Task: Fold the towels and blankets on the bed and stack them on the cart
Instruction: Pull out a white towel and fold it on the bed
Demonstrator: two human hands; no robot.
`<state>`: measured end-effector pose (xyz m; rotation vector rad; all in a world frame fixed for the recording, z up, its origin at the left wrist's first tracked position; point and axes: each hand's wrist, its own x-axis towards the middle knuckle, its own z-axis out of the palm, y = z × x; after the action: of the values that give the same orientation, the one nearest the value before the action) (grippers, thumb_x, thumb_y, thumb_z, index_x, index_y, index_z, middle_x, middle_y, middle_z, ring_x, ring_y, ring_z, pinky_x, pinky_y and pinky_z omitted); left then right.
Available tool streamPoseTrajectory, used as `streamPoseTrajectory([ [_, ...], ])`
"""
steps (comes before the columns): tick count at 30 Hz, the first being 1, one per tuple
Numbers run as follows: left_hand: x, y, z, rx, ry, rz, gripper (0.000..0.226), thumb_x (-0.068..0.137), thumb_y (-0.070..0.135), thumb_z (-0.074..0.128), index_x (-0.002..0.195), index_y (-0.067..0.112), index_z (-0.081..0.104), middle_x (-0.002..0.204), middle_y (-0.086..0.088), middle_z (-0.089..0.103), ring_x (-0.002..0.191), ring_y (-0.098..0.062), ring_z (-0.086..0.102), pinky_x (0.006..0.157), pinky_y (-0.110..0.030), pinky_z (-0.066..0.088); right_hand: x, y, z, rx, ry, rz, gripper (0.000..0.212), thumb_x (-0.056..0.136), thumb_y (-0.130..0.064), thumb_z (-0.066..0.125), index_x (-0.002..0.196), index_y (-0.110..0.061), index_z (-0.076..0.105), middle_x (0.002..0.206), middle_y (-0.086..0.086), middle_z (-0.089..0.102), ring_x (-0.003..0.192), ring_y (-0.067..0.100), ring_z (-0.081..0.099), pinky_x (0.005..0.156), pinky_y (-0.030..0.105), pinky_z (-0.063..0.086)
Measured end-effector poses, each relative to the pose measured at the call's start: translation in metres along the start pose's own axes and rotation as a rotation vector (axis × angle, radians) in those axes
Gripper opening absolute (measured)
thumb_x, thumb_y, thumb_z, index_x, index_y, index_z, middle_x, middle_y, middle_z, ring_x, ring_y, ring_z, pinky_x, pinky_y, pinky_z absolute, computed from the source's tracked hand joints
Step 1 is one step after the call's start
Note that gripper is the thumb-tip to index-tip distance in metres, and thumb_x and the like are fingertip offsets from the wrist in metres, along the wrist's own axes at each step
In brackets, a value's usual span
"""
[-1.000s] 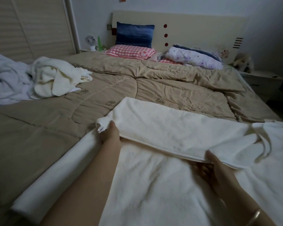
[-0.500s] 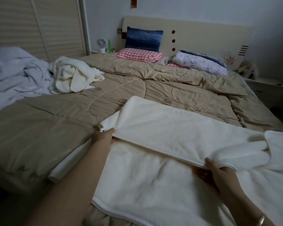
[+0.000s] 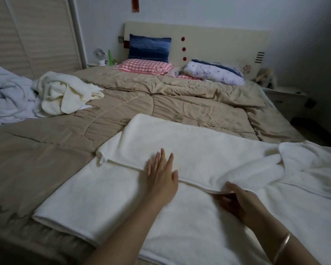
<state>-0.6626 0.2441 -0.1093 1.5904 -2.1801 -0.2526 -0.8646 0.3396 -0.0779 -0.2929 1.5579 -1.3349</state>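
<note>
At frame centre, the white towel (image 3: 199, 142) is laid across the near edge of the tan quilt (image 3: 180, 104), its far half doubled toward the viewer. The left corner, pinched half a second ago by the left hand (image 3: 161, 176), has been let go and lies flat at centre left. That hand is now spread, palm down, on the folded edge. The right hand (image 3: 239, 201), lower right, is kept at the same edge, thumb above and fingers tucked beneath, pinching it. First fold judged set and being smoothed; right end is seen bunched. Cream towel (image 3: 65, 90) and pale blanket (image 3: 6, 92), upper left, are left unfolded. Cart not seen.
</note>
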Motion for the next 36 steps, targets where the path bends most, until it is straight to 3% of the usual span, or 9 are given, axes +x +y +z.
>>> streamPoseTrajectory([
  [4, -0.002, -0.004, 0.020, 0.198, -0.136, -0.054, 0.084, 0.079, 0.055, -0.015, 0.154, 0.027, 0.010, 0.163, 0.003, 0.003, 0.149, -0.012, -0.003, 0.120, -0.043, -0.004, 0.019, -0.022, -0.037, 0.217, 0.223, -0.017, 0.009, 0.088, 0.002, 0.052, 0.088, -0.007, 0.054, 0.077, 0.011, 0.056, 0.067, 0.023, 0.058, 0.040, 0.027, 0.053],
  [9, 0.008, 0.016, 0.006, 0.237, -0.240, -0.162, 0.057, 0.098, 0.037, 0.024, 0.153, 0.023, 0.016, 0.162, -0.003, 0.008, 0.149, -0.020, 0.005, 0.119, -0.048, 0.005, 0.040, -0.047, -0.066, 0.334, 0.216, 0.058, 0.025, 0.088, -0.012, 0.057, 0.068, -0.016, 0.041, 0.034, 0.000, 0.038, 0.025, 0.009, 0.039, 0.030, 0.013, 0.038],
  [12, 0.015, 0.054, -0.001, 0.274, -0.173, -0.203, 0.049, 0.092, 0.018, 0.035, 0.140, 0.021, 0.036, 0.147, -0.010, 0.034, 0.136, -0.028, 0.030, 0.115, -0.045, 0.020, 0.054, -0.057, -0.080, 0.442, 0.180, 0.052, 0.031, 0.069, -0.027, 0.071, 0.068, -0.017, 0.042, 0.052, 0.000, 0.032, 0.033, 0.011, 0.032, 0.041, 0.012, 0.031],
  [15, 0.014, 0.098, 0.012, 0.129, -0.104, -0.039, 0.057, 0.088, 0.013, 0.049, 0.143, 0.019, 0.033, 0.151, -0.007, 0.030, 0.139, -0.026, 0.029, 0.116, -0.039, 0.021, 0.062, -0.054, -0.096, 0.456, 0.041, 0.076, 0.047, 0.053, -0.031, 0.080, 0.088, -0.014, 0.053, 0.068, 0.002, 0.034, 0.048, 0.015, 0.034, 0.049, 0.019, 0.033],
  [19, -0.013, 0.174, 0.041, -0.194, -0.050, 0.314, 0.063, 0.082, 0.011, 0.046, 0.144, 0.021, 0.037, 0.153, 0.002, 0.032, 0.139, -0.015, 0.031, 0.114, -0.026, 0.023, 0.053, -0.058, -0.117, 0.253, -0.051, 0.088, 0.035, 0.086, -0.034, 0.061, 0.108, -0.009, 0.051, 0.076, 0.009, 0.049, 0.062, 0.020, 0.048, 0.056, 0.026, 0.044],
  [22, -0.033, 0.226, 0.065, -0.283, -0.048, 0.441, 0.059, 0.076, 0.020, 0.036, 0.131, 0.016, 0.056, 0.135, -0.001, 0.056, 0.125, -0.020, 0.051, 0.107, -0.030, 0.035, 0.053, -0.072, -0.149, 0.048, 0.058, 0.076, 0.019, 0.095, -0.027, 0.054, 0.083, -0.011, 0.053, 0.057, 0.007, 0.051, 0.058, 0.019, 0.058, 0.047, 0.025, 0.052],
  [27, -0.027, 0.269, 0.091, -0.088, -0.050, 0.268, 0.039, 0.089, 0.021, 0.048, 0.127, 0.027, 0.056, 0.122, 0.006, 0.061, 0.115, -0.019, 0.051, 0.095, -0.032, 0.033, 0.068, -0.091, -0.229, -0.343, 0.649, -0.372, 0.024, 0.089, -0.025, 0.061, 0.107, -0.014, 0.049, 0.111, 0.004, 0.045, 0.075, 0.025, 0.059, 0.068, 0.037, 0.055],
  [30, -0.015, 0.282, 0.100, -0.055, -0.057, 0.216, 0.035, 0.091, 0.023, 0.048, 0.125, 0.028, 0.056, 0.121, 0.005, 0.058, 0.116, -0.019, 0.049, 0.095, -0.030, 0.034, 0.079, -0.091, -0.256, -0.425, 0.594, -0.408, 0.027, 0.088, -0.030, 0.062, 0.108, -0.024, 0.044, 0.116, 0.000, 0.041, 0.083, 0.026, 0.061, 0.081, 0.043, 0.055],
  [36, 0.017, 0.313, 0.113, -0.276, -0.162, 0.066, 0.026, 0.088, 0.026, 0.055, 0.112, 0.020, 0.063, 0.114, 0.000, 0.065, 0.108, -0.020, 0.057, 0.091, -0.031, 0.045, 0.095, -0.097, -0.267, -0.549, 0.376, -0.476, 0.006, 0.087, -0.017, 0.057, 0.085, -0.022, 0.058, 0.085, 0.000, 0.064, 0.079, 0.024, 0.063, 0.069, 0.035, 0.052],
])
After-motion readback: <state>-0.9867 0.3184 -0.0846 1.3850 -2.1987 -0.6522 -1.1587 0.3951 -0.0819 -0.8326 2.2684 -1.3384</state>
